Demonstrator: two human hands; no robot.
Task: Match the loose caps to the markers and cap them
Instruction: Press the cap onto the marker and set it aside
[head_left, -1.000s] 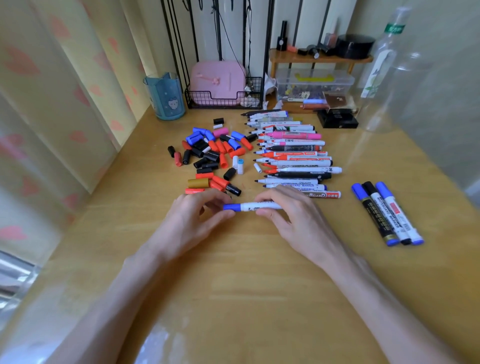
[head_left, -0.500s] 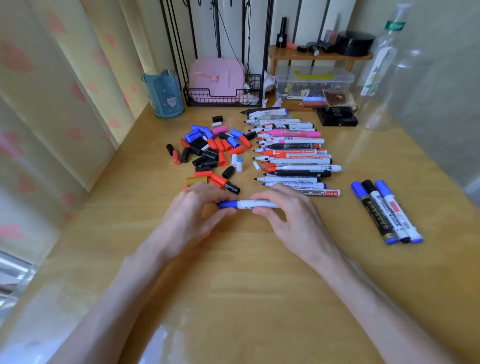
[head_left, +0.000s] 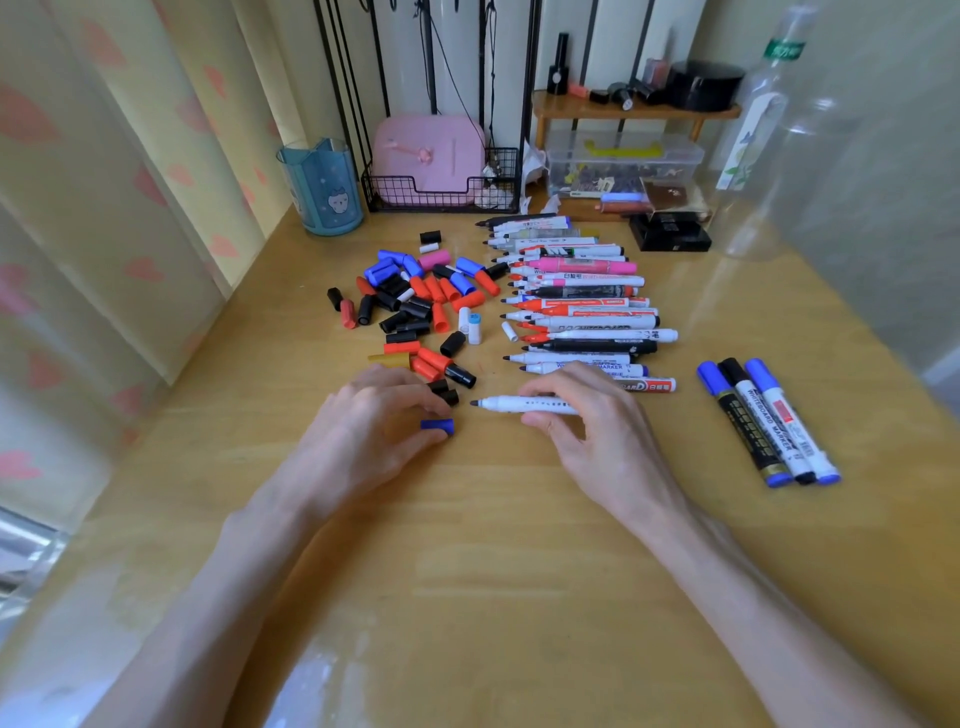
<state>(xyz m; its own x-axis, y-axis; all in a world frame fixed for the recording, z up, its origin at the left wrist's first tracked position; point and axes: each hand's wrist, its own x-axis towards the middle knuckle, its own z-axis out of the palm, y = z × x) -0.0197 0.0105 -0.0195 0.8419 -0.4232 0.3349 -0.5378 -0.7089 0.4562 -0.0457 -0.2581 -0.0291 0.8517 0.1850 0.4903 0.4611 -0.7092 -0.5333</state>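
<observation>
**Just in front of the cap pile: blue cap and bare marker, held apart**

Low over the wooden table (head_left: 493, 571), near the front of the pile of loose caps (head_left: 415, 306). Pinched in the left hand (head_left: 363, 431), between thumb and curled fingertips: a short blue cap (head_left: 437, 426). Gripped in the right hand (head_left: 587, 431), fingers curled over the barrel and thumb underneath: a white marker (head_left: 514, 404), about level, dark tip bare and pointing left toward the cap. Close together but not touching, and not quite in line, cap offset toward the near side. Tip colour hard to call, black or deep blue, and so the match too. Beyond, the row of uncapped markers (head_left: 582, 312); well off to the right, three capped markers (head_left: 769, 421).

Likely light, stiff and smooth, both pieces hard plastic; apt to roll if put down and to slip under a loose pinch. Best taken on the barrel, close behind the nib for steering but clear of the felt, probably soft, crushable and inky. Cap best held by its sides, mouth toward the tip; open end not made out here. Probably a push fit: press straight along the axis until seated, never at an angle.
</observation>
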